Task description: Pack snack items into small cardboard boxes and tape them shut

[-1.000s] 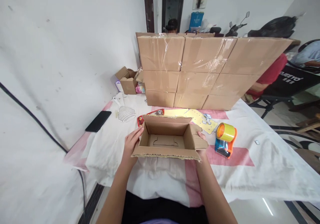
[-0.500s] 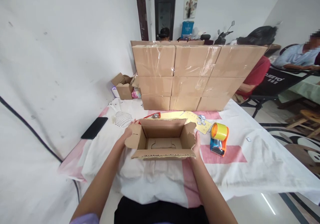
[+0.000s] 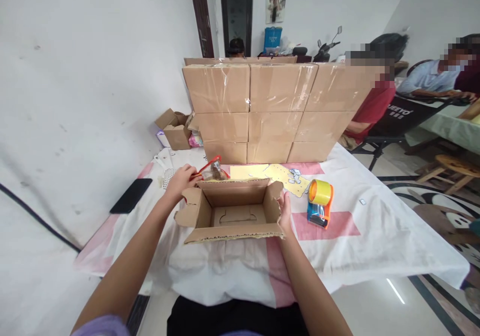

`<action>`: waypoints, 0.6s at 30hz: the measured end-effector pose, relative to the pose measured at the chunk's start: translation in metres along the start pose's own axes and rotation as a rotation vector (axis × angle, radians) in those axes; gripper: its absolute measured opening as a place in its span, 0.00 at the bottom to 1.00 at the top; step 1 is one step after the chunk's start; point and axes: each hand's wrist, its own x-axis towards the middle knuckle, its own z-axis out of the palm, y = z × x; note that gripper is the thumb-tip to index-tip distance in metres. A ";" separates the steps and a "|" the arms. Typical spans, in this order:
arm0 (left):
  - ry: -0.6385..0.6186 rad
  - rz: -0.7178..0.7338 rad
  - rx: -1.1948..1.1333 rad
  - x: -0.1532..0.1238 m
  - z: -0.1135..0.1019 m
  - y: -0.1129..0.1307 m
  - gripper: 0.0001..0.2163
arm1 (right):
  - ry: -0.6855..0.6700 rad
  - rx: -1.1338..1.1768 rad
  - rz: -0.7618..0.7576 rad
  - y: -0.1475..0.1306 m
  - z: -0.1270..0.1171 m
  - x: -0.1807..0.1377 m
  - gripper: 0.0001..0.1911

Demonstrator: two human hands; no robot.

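An open cardboard box (image 3: pixel 238 215) sits before me with its flaps spread out and nothing inside. My right hand (image 3: pixel 285 212) holds its right end, the fingers partly hidden behind the flap. Behind the box's back left corner, my left hand (image 3: pixel 182 180) is closed on the edge of a red-trimmed clear packet (image 3: pixel 216 169), which is lifted and tilted. Something brownish shows through the packet, but I cannot make out what. A yellow cartoon-shaped sheet (image 3: pixel 277 173) lies flat beyond the box. To the right of my right hand is a tape dispenser (image 3: pixel 320 203) with a yellow roll.
A wall of taped cartons (image 3: pixel 268 111) stands at the back of the cloth-covered table (image 3: pixel 367 256). On the left lie a black phone-like slab (image 3: pixel 131 196) and a white perforated piece (image 3: pixel 168 176), near a small open carton (image 3: pixel 177 137). People sit beyond, to the right.
My left hand has let go of the box's left side, reached forward and lifted the red-trimmed packet from the table. My right hand stays on the box. The view has shifted slightly.
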 end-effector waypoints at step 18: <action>0.330 0.924 0.269 -0.076 -0.132 0.117 0.08 | -0.075 0.238 -0.007 0.008 -0.001 0.003 0.40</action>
